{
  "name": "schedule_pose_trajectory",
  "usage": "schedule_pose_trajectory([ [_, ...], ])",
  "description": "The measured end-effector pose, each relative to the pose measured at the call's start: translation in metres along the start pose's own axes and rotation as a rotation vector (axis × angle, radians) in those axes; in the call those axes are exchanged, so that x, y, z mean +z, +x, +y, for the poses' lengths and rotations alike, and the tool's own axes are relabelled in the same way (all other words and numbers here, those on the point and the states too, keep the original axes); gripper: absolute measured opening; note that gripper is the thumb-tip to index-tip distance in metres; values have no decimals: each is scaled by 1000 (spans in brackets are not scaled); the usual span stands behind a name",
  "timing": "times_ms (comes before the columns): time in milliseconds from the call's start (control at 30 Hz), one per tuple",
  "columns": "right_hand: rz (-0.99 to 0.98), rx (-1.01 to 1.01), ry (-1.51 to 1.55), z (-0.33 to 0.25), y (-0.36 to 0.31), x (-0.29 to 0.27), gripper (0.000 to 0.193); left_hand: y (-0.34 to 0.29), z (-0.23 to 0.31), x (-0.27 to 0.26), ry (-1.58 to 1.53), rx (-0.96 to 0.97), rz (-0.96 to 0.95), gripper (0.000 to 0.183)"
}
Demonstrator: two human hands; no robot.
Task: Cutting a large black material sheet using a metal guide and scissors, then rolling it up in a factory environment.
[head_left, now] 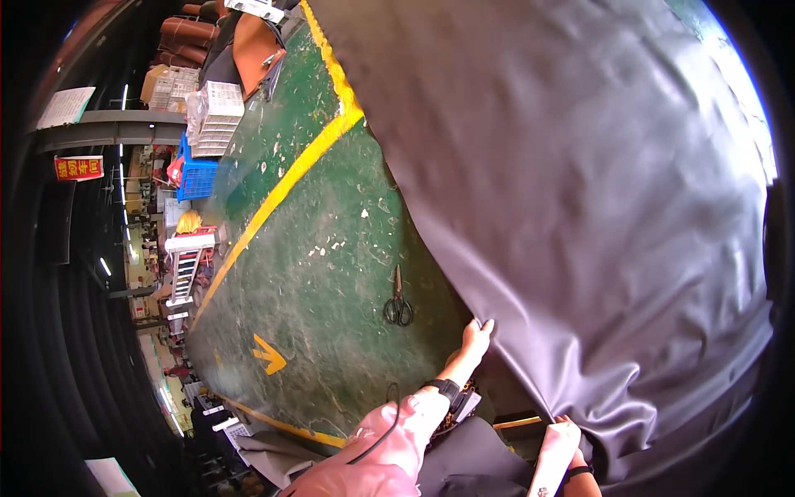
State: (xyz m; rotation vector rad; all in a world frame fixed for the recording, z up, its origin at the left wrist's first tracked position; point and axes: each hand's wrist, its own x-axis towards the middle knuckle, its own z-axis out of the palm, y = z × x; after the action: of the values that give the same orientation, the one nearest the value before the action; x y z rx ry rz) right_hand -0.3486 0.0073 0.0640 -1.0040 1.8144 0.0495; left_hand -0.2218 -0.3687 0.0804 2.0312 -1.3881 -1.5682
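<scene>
A large, dark, smooth leather-like sheet (563, 182) spreads over the right side, with bright folds gathered near my hands. My left hand (476, 340) is closed on its left edge, thumb on top; a dark watch is on that wrist, below a pink sleeve. Nearer to me, my right hand (576, 454) pinches the same edge at a gathered crease, with a black band on its wrist. A pale, elongated shape (552, 460) partly covers this hand; I cannot make out what it is. Black-handled scissors (398, 305) lie on the green floor, left of my left hand.
Yellow lines (277, 195) and a yellow arrow (268, 356) mark the green floor (331, 273). Along the left stand a blue crate (197, 178), white stacked crates (219, 116) and a white ladder-like frame (186, 269). Brown rolled material (186, 33) is piled at the far left.
</scene>
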Motion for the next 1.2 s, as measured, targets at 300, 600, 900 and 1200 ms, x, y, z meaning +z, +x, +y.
schedule_pose_trajectory([
  [300, 94, 207, 647, 29, -34, 1, 26, -77, 119, 28, 140, 399, -185, 30],
  [600, -82, 131, -207, -45, 6, 2, 18, 14, -79, 13, 712, -110, -39, 34],
  [900, -286, 322, -82, -25, 41, 7, 31, 45, -98, 41, 776, -312, -107, 38],
  [1200, -272, 222, 145, -56, -3, -63, 54, -6, -70, -36, 804, -324, -141, 59],
])
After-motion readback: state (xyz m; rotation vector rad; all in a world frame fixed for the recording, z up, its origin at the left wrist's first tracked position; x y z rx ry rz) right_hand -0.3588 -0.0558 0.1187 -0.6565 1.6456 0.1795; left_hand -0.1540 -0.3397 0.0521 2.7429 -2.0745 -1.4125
